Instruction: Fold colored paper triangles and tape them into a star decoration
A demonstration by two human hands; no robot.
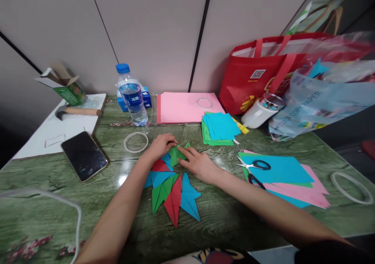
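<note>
A green folded paper piece (176,156) lies between my two hands at the upper end of a curved row of folded paper. My left hand (163,144) has its fingers bent together on the piece's upper left edge. From the right, my right hand (197,162) presses thumb and fingers on the same piece. Below them fan out a red piece (174,201), a blue piece (190,197), another green piece (164,192) and further blue and red ones, partly hidden by my left hand and wrist.
Tape rolls (136,142), a phone (84,156) and a hammer (79,111) lie left. A water bottle (133,96) stands behind. Pink sheets (181,107), cut paper squares (221,125), scissors (258,165) on coloured paper, a white cup (258,113) and a red bag (243,76) are right and back.
</note>
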